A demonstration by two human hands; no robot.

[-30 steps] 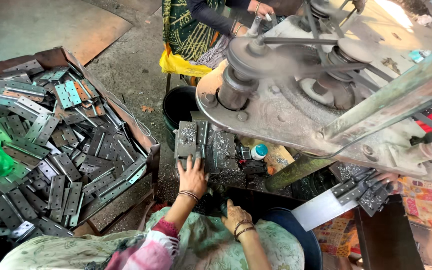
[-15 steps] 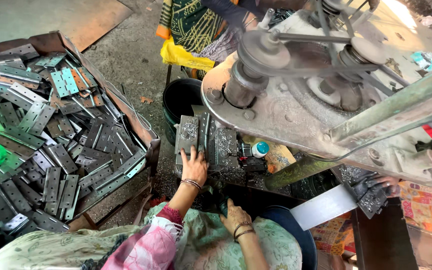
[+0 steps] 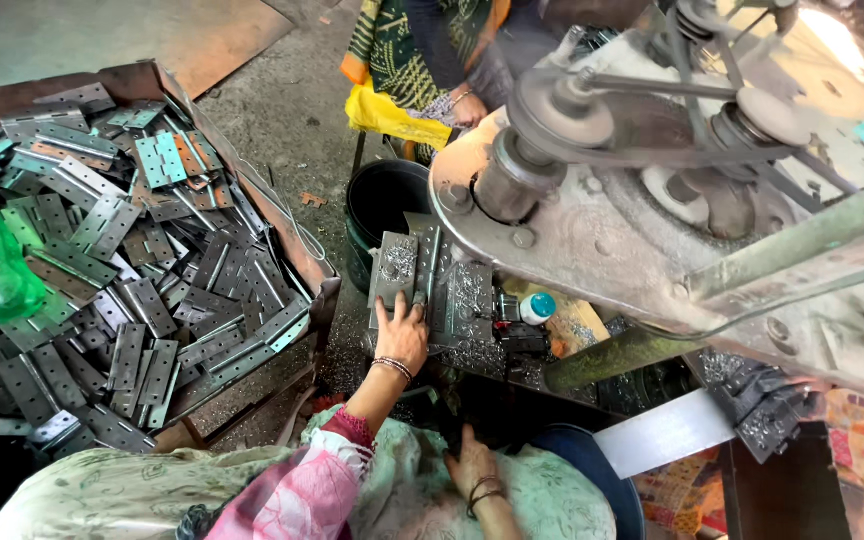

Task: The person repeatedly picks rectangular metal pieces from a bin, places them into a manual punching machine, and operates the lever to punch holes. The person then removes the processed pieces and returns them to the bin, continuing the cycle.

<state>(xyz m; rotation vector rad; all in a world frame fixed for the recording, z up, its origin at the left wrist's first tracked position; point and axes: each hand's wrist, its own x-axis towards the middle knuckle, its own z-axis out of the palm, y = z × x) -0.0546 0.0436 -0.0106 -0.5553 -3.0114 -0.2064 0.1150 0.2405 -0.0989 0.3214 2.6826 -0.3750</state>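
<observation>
A person seen from above, seated at a metal press machine [image 3: 652,220] with a large belt wheel. The left hand [image 3: 401,335] reaches forward and lies flat, fingers [image 3: 392,305] spread slightly apart, on a grey metal plate [image 3: 394,268] that rests on the machine's bed; most of the plate lies just beyond the fingertips, with its near edge under them. Whether the fingers pinch the plate or only press on it cannot be told. The right hand [image 3: 471,462] is low by the lap, fingers curled together against dark material, and what it grips cannot be told. Left of the left hand's fingers, a rusty tray [image 3: 252,190] is heaped with flat perforated metal hinges [image 3: 132,280]. Beyond the fingers stands a black bucket [image 3: 384,200], and past it a second person's hand [image 3: 470,108] is visible.
</observation>
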